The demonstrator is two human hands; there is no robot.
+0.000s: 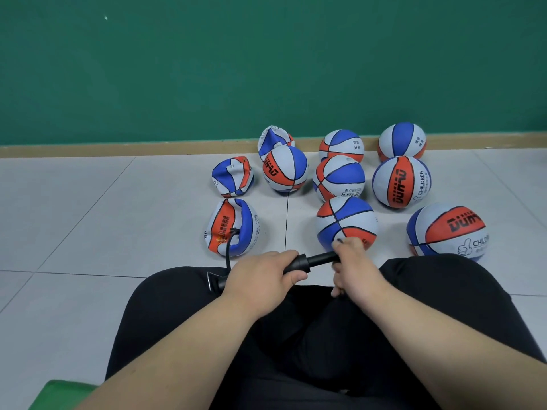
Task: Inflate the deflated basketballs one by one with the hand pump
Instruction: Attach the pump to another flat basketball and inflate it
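Observation:
A black hand pump [313, 260] lies level above my knees. My left hand [260, 276] is wrapped round its barrel. My right hand [350, 261] grips the handle end. The pump's black hose [228, 253] runs up and left into the valve of a crumpled, deflated basketball [232, 227] on the floor. Two more deflated balls lie behind it, one at the left [233, 176] and one against the wall [273, 139]. Several round, red, white and blue basketballs [344, 224] stand to the right.
Grey floor tiles [103, 217] stretch to the left. A green wall [266, 69] with a tan skirting board [148, 147] closes the back. My black-trousered legs [325, 335] fill the foreground. A green seat edge [56, 393] shows at the bottom left.

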